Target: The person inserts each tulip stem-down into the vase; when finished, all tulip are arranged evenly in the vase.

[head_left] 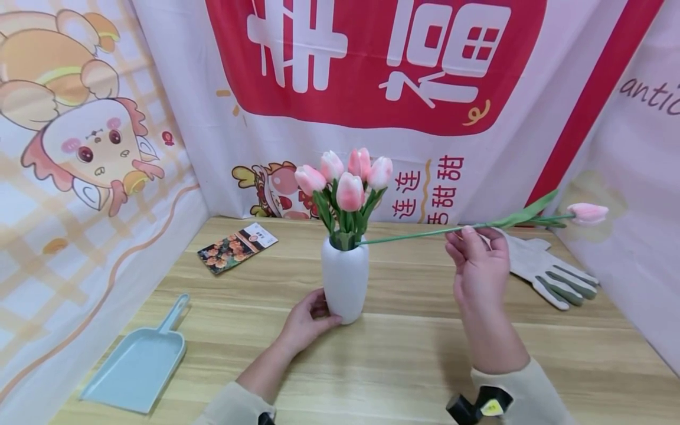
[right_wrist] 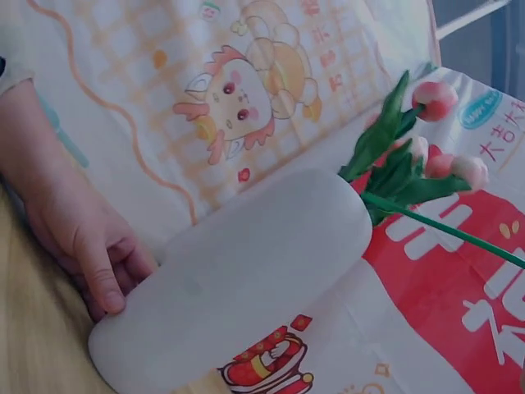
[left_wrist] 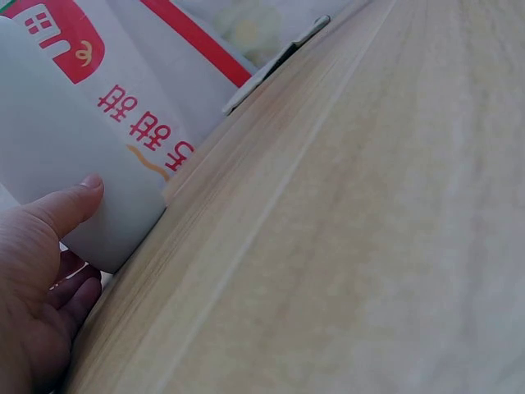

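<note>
A white vase [head_left: 345, 283] stands upright on the wooden table, with several pink-and-white tulips [head_left: 350, 192] in its mouth. Low on the vase's left side, my left hand [head_left: 309, 323] holds it between thumb and fingers; the left wrist view shows the thumb [left_wrist: 78, 205] on the white wall. My right hand [head_left: 480, 260] pinches the green stem of a single pink tulip [head_left: 587, 213], held almost level to the right of the vase. The stem's free end is at the vase's rim; whether it is inside cannot be told. The right wrist view shows the stem [right_wrist: 451, 230] crossing toward the rim.
A light blue dustpan [head_left: 138, 363] lies at the table's left. A seed packet with orange flowers [head_left: 234, 248] lies behind it. White and grey gloves [head_left: 552, 268] lie at the right, partly behind my right hand. Printed cloths [head_left: 175, 106] hang around the table's back and sides.
</note>
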A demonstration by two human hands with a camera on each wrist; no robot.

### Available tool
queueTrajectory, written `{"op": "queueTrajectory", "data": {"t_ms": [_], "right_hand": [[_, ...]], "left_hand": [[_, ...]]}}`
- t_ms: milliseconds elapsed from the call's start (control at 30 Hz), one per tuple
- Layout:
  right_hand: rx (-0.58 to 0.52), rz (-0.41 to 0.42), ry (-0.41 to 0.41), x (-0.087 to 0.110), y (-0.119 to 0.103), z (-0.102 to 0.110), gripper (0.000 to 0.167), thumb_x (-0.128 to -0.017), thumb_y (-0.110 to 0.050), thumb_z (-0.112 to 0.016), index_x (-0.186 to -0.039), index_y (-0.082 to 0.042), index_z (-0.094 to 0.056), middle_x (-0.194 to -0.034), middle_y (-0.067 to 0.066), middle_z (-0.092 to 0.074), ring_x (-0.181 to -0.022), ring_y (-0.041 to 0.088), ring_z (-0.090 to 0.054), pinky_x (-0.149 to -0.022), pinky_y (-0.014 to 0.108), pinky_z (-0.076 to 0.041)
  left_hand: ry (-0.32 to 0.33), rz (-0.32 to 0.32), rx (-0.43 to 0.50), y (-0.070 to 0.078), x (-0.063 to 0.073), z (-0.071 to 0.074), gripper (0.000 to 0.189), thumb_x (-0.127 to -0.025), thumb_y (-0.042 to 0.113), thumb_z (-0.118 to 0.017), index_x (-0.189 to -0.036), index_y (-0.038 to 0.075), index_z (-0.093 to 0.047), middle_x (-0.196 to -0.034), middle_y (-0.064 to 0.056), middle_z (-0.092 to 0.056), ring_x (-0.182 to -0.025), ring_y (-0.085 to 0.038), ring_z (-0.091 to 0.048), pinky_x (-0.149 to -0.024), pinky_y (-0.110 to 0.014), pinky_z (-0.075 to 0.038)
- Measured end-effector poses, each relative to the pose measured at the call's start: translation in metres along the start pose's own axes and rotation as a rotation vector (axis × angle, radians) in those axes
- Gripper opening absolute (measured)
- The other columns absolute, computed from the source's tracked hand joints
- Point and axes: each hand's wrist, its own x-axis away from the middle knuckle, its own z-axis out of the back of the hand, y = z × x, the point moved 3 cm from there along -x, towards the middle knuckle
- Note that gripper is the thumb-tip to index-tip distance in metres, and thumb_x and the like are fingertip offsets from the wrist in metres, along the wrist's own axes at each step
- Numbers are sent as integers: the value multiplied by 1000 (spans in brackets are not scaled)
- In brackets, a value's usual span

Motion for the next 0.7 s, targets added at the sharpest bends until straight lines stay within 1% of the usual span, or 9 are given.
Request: {"op": "queueTrajectory", "data": {"t_ms": [167, 300, 400, 533, 633, 700], "right_hand": [[69, 160, -82, 10, 2, -11, 17, -90, 3, -64, -95, -8, -52, -76, 4, -68, -65, 14, -72, -60, 23, -61], [138, 288, -187, 19, 4, -19, 19, -90, 5, -64, -93, -10, -53, -76, 1, -66, -68, 12, -72, -62, 24, -61], [159, 355, -288, 25, 7, -26, 19, -89, 6, -64, -93, -11, -54, -78, 1, -66, -71, 12, -72, -65, 24, -61], [199, 416, -398, 31, 12, -34, 19, -88, 7, -65, -92, -10, -56, -79, 0, -68, -73, 10, -72, -65, 21, -60], [265, 473, -477, 34, 16, -42, 12, -87, 9, -63, -93, 2, -55, -80, -4, -68, -73, 7, -71, -64, 17, -59], [321, 511, -530, 36, 19, -46, 13, -87, 12, -61, -94, 12, -51, -80, -8, -68, -74, 5, -70, -64, 15, -57]], "left_hand": [[1, 6, -4, 0, 1, 0, 67, -77, 23, -84, -135, 6, -54, -123, -13, -65, -111, -27, -64, -100, -42, -53], [6, 8, -11, 0, 0, 0, 66, -77, 22, -84, -134, 6, -54, -123, -14, -65, -111, -27, -64, -100, -42, -53], [13, -2, -14, 0, 0, 0, 66, -77, 21, -84, -134, 4, -54, -122, -15, -66, -111, -28, -64, -100, -43, -53], [14, -9, -9, 0, 0, 0, 66, -77, 20, -84, -134, 4, -54, -122, -16, -66, -110, -29, -65, -99, -43, -54], [2, -15, -5, 0, 0, 0, 67, -77, 21, -84, -134, 4, -54, -123, -16, -65, -111, -29, -65, -100, -42, -54], [-3, -16, -6, -1, 0, 0, 67, -77, 21, -84, -134, 4, -53, -123, -17, -65, -111, -30, -64, -100, -42, -54]]}}
